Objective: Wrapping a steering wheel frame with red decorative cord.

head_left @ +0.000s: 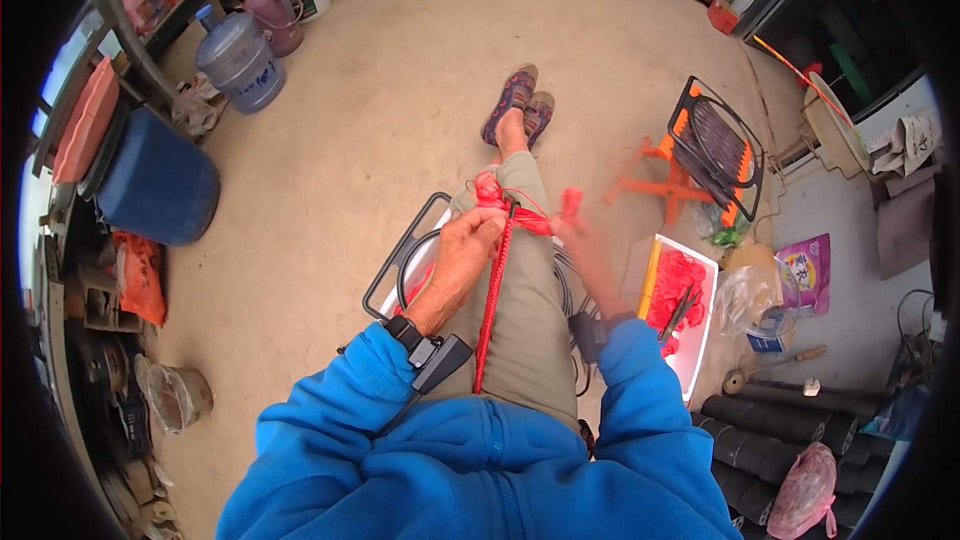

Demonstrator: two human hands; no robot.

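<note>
I see left hand (462,258) clenched on red cord (492,290) over my lap | cord's long axis runs from knee toward my waist | right hand (585,245) blurred, pinching its free end, just right of the knot | left hand nearer the braid

Bare concrete floor (380,130), orange folding chair (700,165)

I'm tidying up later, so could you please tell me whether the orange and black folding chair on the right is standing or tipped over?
Tipped over: the folding chair lies on the floor, orange legs pointing sideways.
</note>
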